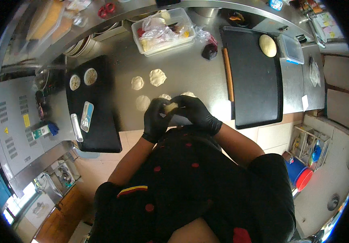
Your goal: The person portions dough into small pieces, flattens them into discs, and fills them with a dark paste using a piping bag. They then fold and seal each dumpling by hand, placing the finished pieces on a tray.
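Both hands wear black gloves and meet at the near edge of the steel worktop [186,73]. Between my left hand [157,117] and my right hand [194,111] is a small piece of pale dough [171,107], touched by the fingers of both. Several flattened dough pieces lie beyond and beside the hands: a larger one [157,77], a smaller one [137,83], and a round one [143,103] just left of my left hand. Two more, partly hidden by the hands, show behind them [188,94].
A black tray [253,79] with a large dough piece [267,46] lies right, a wooden stick [228,74] along its left edge. Left, another dark tray [98,91] bears two round patterned pieces. A plastic container [165,33] of bagged food stands at the back, below a steel shelf.
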Demonstrator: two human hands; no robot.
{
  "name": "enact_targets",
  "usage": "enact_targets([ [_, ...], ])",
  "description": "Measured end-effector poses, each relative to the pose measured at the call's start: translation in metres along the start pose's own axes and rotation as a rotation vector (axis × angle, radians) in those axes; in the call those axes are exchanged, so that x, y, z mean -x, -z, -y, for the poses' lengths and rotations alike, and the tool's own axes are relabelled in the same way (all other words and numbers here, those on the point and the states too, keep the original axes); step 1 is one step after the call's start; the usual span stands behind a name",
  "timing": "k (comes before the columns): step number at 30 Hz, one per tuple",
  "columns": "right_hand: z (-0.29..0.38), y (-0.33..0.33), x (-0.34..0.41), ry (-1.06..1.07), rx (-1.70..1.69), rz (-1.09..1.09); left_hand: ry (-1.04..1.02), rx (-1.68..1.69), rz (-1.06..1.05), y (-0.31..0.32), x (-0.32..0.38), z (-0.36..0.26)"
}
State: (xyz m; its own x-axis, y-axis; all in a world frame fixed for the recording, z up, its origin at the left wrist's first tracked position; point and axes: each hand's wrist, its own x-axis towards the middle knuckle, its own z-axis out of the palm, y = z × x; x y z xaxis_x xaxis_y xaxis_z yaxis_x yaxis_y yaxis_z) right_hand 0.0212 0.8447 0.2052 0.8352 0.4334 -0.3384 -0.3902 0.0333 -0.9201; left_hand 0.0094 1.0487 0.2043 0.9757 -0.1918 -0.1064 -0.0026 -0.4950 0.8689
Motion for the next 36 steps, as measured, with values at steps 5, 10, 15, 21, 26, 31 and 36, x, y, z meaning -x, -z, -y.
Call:
enact_targets([
  [5, 0.012, -0.033, 0.007, 0.004, 0.133, -0.114, -0.021, 0.114, -0.012, 0.031, 0.031, 0.011],
  [10, 0.023, -0.059, 0.025, 0.104, -0.010, -0.105, 0.181, 0.368, 0.036, 0.039, 0.044, 0.018],
  [15, 0.002, -0.054, 0.030, -0.003, 0.013, -0.183, 0.201, 0.484, 0.035, 0.030, 0.043, 0.023],
  [21, -0.009, -0.042, 0.029, 0.030, 0.267, -0.233, 0.242, 0.627, 0.063, 0.021, 0.037, 0.031],
  [26, -0.015, -0.032, 0.024, 0.006, 0.149, -0.251, 0.200, 0.546, 0.116, 0.021, 0.027, 0.012],
  [31, -0.005, -0.017, 0.015, -0.057, 0.159, -0.204, 0.341, 0.713, 0.105, 0.007, 0.012, 0.017],
  [36, -0.028, 0.015, -0.005, -0.157, 0.078, -0.147, 0.320, 0.695, 0.125, -0.013, -0.008, 0.040],
])
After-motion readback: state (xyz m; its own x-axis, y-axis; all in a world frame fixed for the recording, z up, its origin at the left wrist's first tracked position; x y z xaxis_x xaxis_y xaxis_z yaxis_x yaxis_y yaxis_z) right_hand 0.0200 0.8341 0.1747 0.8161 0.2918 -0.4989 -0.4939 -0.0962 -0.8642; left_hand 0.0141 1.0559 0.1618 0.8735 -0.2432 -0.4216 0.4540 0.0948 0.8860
